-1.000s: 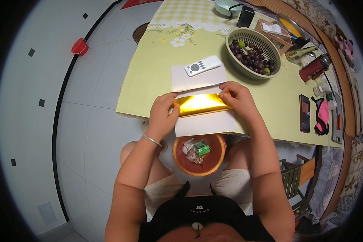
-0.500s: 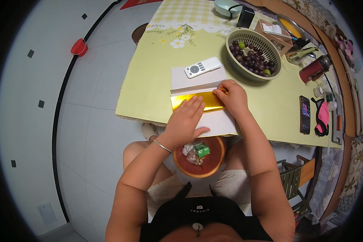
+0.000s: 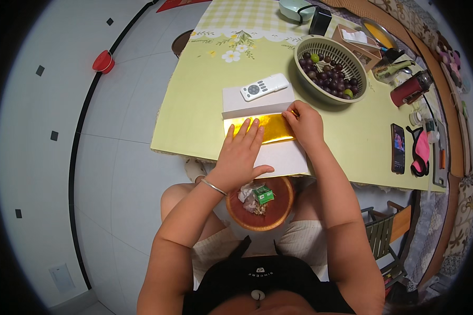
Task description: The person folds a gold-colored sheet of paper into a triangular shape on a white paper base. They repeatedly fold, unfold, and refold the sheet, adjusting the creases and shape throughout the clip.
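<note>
A shiny gold foil sheet (image 3: 274,129) lies across the middle of an opened-out white cardboard piece (image 3: 281,160) at the table's near edge. Flat on the left part of the foil rests my left hand (image 3: 240,149), its fingers stretched out and slightly apart, thumb pointing right over the lower cardboard. My right hand (image 3: 306,126) pinches the foil at its upper right corner; the fingertips hide that corner. Just beyond, a white remote control (image 3: 265,87) lies on the cardboard's far flap.
A basket (image 3: 337,98) of dark grapes stands beyond my right hand. To the right are a phone (image 3: 398,149), a pink and black eye mask (image 3: 420,152) and a dark red flask (image 3: 410,89). Below the table edge, a round reddish bin (image 3: 236,212) holds scraps and a green box.
My left hand's fingers have spread a little on the foil. My right hand has shifted slightly farther away, still pinching the corner, and the foil's reflections have changed.
</note>
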`<state>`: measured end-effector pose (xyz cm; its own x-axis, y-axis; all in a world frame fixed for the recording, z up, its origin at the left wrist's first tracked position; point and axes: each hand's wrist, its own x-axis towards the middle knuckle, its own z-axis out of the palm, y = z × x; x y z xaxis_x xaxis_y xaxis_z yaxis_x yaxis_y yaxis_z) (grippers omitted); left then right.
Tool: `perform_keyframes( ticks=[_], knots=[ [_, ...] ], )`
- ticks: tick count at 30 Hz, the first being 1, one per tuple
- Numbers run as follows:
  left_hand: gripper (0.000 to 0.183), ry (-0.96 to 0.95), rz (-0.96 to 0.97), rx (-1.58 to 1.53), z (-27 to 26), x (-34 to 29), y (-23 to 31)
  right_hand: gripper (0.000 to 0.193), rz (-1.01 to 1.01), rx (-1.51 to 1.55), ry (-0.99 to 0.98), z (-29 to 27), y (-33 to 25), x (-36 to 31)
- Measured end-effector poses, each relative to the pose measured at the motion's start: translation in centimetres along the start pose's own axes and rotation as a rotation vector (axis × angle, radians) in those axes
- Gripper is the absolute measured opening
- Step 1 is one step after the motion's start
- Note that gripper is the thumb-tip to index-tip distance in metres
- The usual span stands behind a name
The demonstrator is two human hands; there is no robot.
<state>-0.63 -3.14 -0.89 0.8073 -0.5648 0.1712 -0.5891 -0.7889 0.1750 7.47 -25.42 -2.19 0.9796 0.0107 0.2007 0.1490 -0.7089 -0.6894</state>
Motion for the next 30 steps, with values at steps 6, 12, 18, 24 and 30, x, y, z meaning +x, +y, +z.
perform_keyframes(
  ticks=[6, 12, 18, 24, 30],
  knots=[
    [0.098, -0.022, -0.021, 0.019, 0.2, 0.1, 0.4, 0.019, 0.015, -0.016, 0.026, 0.0, -0.2, -0.1],
    [0.095, -0.016, -0.007, 0.015, 0.2, 0.0, 0.5, 0.029, -0.216, -0.243, 0.152, -1.2, -1.3, -1.0],
    [0.096, -0.065, 0.006, 0.123, 0.5, 0.0, 0.2, 0.085, -0.571, -0.249, -0.334, 0.1, -4.0, -6.5],
    [0.106, -0.051, -0.034, -0.007, 0.2, -0.7, 0.1, 0.103, -0.419, -0.405, -0.453, -1.5, -2.0, -6.8],
    [0.107, -0.146, -0.182, 0.037, -1.4, -2.9, -2.9, 0.088, -0.295, -0.492, -0.42, -4.3, 0.2, -6.8]
  ],
)
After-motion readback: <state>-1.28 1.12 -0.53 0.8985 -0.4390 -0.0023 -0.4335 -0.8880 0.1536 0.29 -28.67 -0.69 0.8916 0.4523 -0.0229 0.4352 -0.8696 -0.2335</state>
